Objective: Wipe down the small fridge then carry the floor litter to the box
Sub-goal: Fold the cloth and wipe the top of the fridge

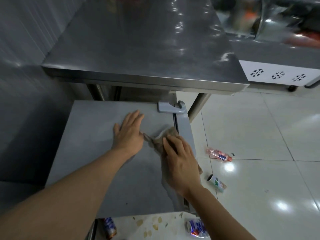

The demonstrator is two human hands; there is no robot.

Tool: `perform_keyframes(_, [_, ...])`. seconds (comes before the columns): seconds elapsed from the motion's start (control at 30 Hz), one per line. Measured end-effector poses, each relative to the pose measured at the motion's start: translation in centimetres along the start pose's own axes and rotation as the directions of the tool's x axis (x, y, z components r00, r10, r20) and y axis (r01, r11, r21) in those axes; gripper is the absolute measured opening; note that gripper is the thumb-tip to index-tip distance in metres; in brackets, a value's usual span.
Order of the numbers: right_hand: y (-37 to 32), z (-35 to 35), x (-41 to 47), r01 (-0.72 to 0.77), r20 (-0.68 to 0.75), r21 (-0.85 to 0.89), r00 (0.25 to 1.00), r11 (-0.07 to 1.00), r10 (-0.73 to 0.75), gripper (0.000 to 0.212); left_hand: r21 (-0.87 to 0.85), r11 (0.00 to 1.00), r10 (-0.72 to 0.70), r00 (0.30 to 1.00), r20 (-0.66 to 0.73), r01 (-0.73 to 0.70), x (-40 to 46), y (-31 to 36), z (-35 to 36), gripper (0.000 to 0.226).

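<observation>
The small grey fridge fills the middle of the head view, seen from above. My left hand lies flat on its top with straight fingers. A crumpled brown-grey cloth lies near the fridge's right edge, and my right hand presses down on it with flat fingers. On the white tile floor to the right lie a pink plastic bottle and a green-white can. A crushed blue wrapper lies on the floor at the bottom. No box is in sight.
A steel table overhangs the back of the fridge, its leg standing to the right. A grey hinge sits at the fridge's back right corner. A blue-red packet lies bottom left. A white freezer stands at the right.
</observation>
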State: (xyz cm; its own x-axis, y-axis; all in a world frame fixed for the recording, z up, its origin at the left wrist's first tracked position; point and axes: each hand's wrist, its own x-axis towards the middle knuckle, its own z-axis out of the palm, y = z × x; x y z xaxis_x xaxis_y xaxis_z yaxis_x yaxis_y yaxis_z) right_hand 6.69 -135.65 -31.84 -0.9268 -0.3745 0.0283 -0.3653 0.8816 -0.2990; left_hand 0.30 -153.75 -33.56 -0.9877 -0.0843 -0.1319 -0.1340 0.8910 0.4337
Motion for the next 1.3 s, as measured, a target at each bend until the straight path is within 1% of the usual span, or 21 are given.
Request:
perform_keyframes(0.07, [0.6, 0.0, 2.6, 0.010, -0.001, -0.001, 1.000, 1.000, -0.010, 0.054, -0.045, 0.999, -0.005, 1.000, -0.017, 0.004, 0.0, -0.3, 0.2, 0.062])
perform_keyframes(0.13, [0.5, -0.1, 5.8, 0.008, 0.006, -0.014, 1.000, 1.000, -0.008, 0.056, -0.054, 0.999, -0.001, 0.999, -0.052, -0.002, 0.0, -0.5, 0.3, 0.063])
perform_keyframes(0.23, [0.1, 0.1, 8.5, -0.060, 0.014, -0.046, 0.998, 0.997, 0.060, 0.057, -0.010, 0.999, 0.035, 0.996, -0.081, -0.036, 0.4, -0.5, 0.0, 0.064])
perform_keyframes(0.33, [-0.2, 0.6, 8.3, -0.112, 0.000, -0.062, 0.994, 0.992, 0.112, 0.059, 0.031, 0.998, 0.057, 0.997, -0.053, -0.055, 0.7, -0.4, -0.1, 0.064])
perform_keyframes(0.53, [-0.3, 0.3, 3.9, -0.222, -0.012, -0.065, 0.975, 0.973, 0.222, 0.055, -0.030, 0.998, 0.048, 0.998, 0.038, -0.047, 0.7, -0.6, 0.0, 0.067])
perform_keyframes(0.6, [-0.2, 0.0, 3.5, -0.294, -0.036, 0.001, 0.955, 0.956, 0.294, 0.049, -0.051, 0.998, 0.043, 0.997, 0.056, -0.040, 0.8, -0.7, 0.0, 0.067])
perform_keyframes(0.67, [-0.6, -0.4, 4.4, -0.332, -0.127, 0.163, 0.927, 0.929, 0.353, 0.042, -0.052, 0.998, 0.048, 0.997, 0.061, -0.044, 0.8, -0.8, 0.1, 0.067])
perform_keyframes(0.7, [-0.8, -0.6, 5.2, -0.305, -0.181, 0.218, 0.921, 0.927, 0.346, 0.041, -0.048, 0.998, 0.047, 0.997, 0.059, -0.045, 0.8, -0.8, 0.2, 0.068])
perform_keyframes(0.77, [-1.0, -0.9, 7.8, -0.209, -0.235, 0.185, 0.939, 0.960, 0.249, 0.043, -0.038, 0.999, 0.041, 0.998, 0.047, -0.039, 0.7, -0.8, 0.3, 0.070])
perform_keyframes(0.8, [-0.9, -1.0, 9.5, -0.161, -0.217, 0.148, 0.957, 0.976, 0.191, 0.046, -0.033, 0.999, 0.041, 0.998, 0.046, -0.040, 0.7, -0.8, 0.4, 0.071])
perform_keyframes(0.87, [-0.3, -0.9, 12.7, -0.102, -0.100, 0.041, 0.989, 0.994, 0.106, 0.051, -0.026, 0.999, 0.042, 0.998, 0.049, -0.040, 0.6, -0.9, 0.5, 0.073])
perform_keyframes(0.93, [0.4, -0.2, 15.0, -0.044, 0.008, -0.111, 0.999, 0.993, 0.046, 0.048, -0.012, 0.999, 0.045, 0.998, 0.052, -0.044, 0.6, -1.0, 0.7, 0.074])
perform_keyframes(1.0, [0.7, 0.4, 15.8, -0.032, 0.022, -0.184, 0.999, 0.982, 0.036, 0.044, 0.005, 0.999, 0.039, 0.998, 0.051, -0.040, 0.7, -1.0, 0.8, 0.074])
perform_keyframes(1.07, [0.5, 0.7, 15.7, -0.040, -0.002, -0.186, 0.999, 0.982, 0.040, 0.043, 0.012, 1.000, 0.024, 0.998, 0.060, -0.024, 0.7, -1.0, 0.7, 0.074])
perform_keyframes(1.13, [0.1, 1.0, 14.6, -0.031, 0.004, -0.165, 0.999, 0.986, 0.032, 0.045, 0.019, 1.000, 0.007, 0.998, 0.070, -0.008, 0.7, -0.8, 0.7, 0.074])
perform_keyframes(1.2, [-0.2, 1.1, 12.6, -0.033, 0.024, -0.112, 0.999, 0.993, 0.035, 0.049, 0.021, 1.000, -0.009, 0.997, 0.080, 0.007, 0.7, -0.7, 0.6, 0.074])
perform_keyframes(1.3, [-0.2, 0.9, 9.5, -0.046, 0.031, -0.040, 0.998, 0.998, 0.047, 0.048, 0.026, 0.999, -0.021, 0.997, 0.068, 0.019, 0.8, -0.5, 0.6, 0.074])
